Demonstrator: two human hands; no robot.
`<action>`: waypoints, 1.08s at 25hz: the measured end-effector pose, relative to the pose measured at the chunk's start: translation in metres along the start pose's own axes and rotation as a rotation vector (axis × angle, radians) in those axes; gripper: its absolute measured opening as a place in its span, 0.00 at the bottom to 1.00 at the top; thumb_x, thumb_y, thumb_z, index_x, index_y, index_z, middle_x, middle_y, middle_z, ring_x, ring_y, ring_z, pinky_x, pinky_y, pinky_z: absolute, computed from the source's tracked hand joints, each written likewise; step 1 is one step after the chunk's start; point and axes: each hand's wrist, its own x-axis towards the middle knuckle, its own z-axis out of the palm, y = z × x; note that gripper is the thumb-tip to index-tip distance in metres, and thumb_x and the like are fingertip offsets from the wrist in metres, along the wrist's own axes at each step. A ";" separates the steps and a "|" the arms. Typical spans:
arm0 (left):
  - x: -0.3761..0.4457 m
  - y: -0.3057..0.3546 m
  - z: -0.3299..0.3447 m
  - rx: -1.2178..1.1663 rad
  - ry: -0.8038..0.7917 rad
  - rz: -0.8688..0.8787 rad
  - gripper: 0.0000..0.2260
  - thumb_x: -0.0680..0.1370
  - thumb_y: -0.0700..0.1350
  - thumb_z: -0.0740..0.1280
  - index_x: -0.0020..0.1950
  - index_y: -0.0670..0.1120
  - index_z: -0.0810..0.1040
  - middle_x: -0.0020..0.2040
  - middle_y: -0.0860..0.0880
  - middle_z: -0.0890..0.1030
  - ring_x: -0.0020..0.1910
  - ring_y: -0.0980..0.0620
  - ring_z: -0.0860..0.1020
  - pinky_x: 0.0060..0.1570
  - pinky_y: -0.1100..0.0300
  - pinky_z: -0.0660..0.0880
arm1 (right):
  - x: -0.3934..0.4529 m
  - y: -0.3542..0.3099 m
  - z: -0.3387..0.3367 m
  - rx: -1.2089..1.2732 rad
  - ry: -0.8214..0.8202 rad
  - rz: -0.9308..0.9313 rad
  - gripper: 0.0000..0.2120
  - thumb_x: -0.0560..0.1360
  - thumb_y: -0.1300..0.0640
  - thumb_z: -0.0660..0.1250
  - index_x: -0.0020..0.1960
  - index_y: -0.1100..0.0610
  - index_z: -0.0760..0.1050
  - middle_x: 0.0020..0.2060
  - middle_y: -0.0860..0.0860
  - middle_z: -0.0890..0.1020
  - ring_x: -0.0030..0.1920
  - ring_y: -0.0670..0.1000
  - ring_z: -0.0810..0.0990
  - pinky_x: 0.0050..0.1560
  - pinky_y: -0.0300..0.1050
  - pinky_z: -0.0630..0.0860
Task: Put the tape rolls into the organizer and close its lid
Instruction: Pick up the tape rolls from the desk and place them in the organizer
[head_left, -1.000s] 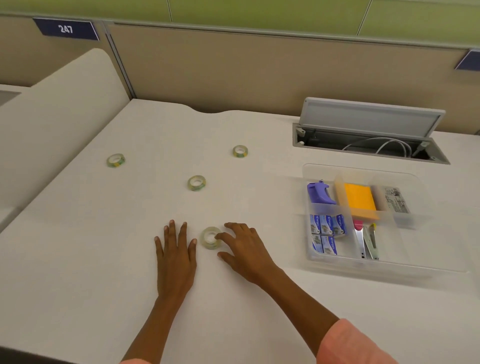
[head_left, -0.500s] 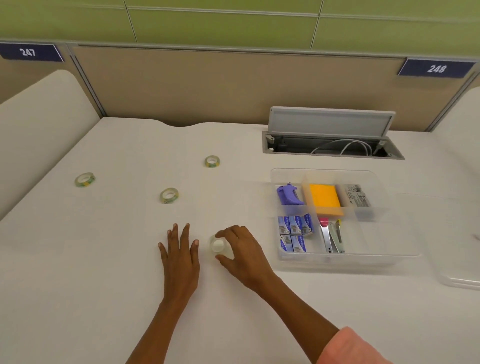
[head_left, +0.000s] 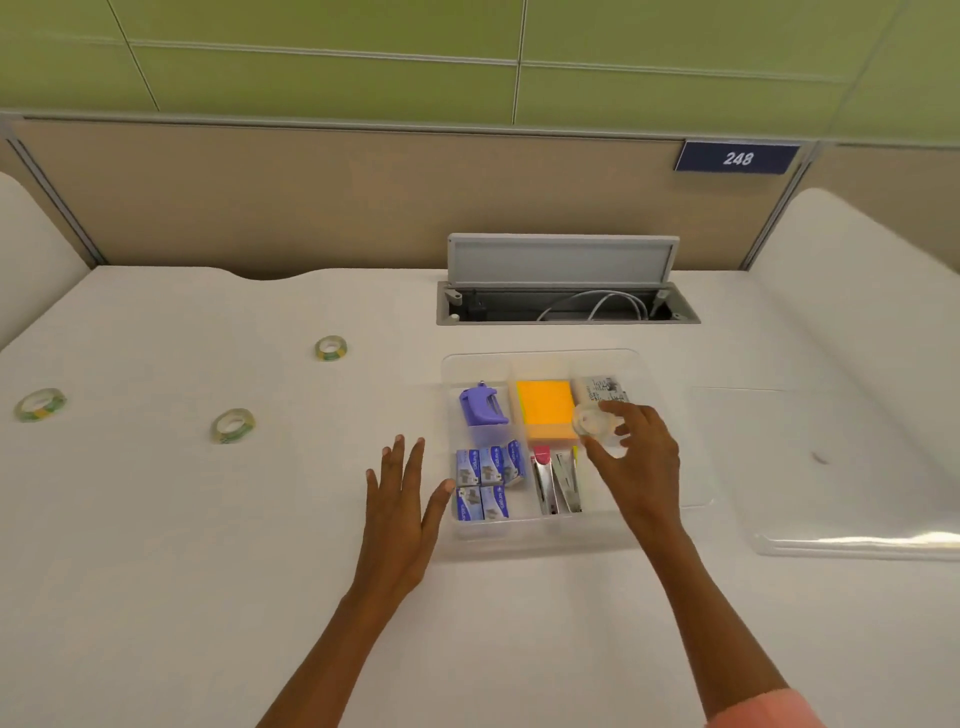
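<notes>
Since a second ago the right hand has lifted the clear tape roll off the white worktop and now holds it over the organizer, above the orange sticky notes. Beige partition and green wall behind, open cable hatch at the back. Organizer's lid lies flat just right of it. Inside: purple tool, blue staple boxes, staplers. Three more tape rolls sit out left. Left hand is spread flat, thumb by the organizer's wall. Right fingers pinch the roll.
</notes>
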 end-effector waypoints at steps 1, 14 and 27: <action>0.000 0.003 0.006 0.013 -0.031 0.000 0.34 0.71 0.68 0.43 0.73 0.54 0.43 0.73 0.56 0.41 0.75 0.56 0.42 0.72 0.56 0.37 | 0.003 0.015 -0.007 -0.015 0.010 0.049 0.18 0.68 0.61 0.75 0.56 0.57 0.76 0.54 0.57 0.80 0.51 0.59 0.78 0.50 0.54 0.77; -0.005 0.019 0.020 0.061 -0.133 -0.088 0.26 0.79 0.53 0.50 0.73 0.51 0.41 0.77 0.50 0.47 0.67 0.64 0.38 0.68 0.63 0.39 | 0.025 0.072 0.000 -0.172 -0.269 0.138 0.18 0.67 0.60 0.75 0.56 0.61 0.75 0.53 0.60 0.83 0.51 0.61 0.80 0.49 0.47 0.73; -0.006 0.016 0.024 0.072 -0.113 -0.096 0.25 0.79 0.52 0.49 0.74 0.50 0.44 0.77 0.49 0.50 0.76 0.54 0.44 0.73 0.58 0.39 | 0.026 0.070 0.000 -0.260 -0.361 0.157 0.16 0.70 0.60 0.72 0.57 0.61 0.75 0.54 0.60 0.82 0.53 0.62 0.80 0.53 0.51 0.75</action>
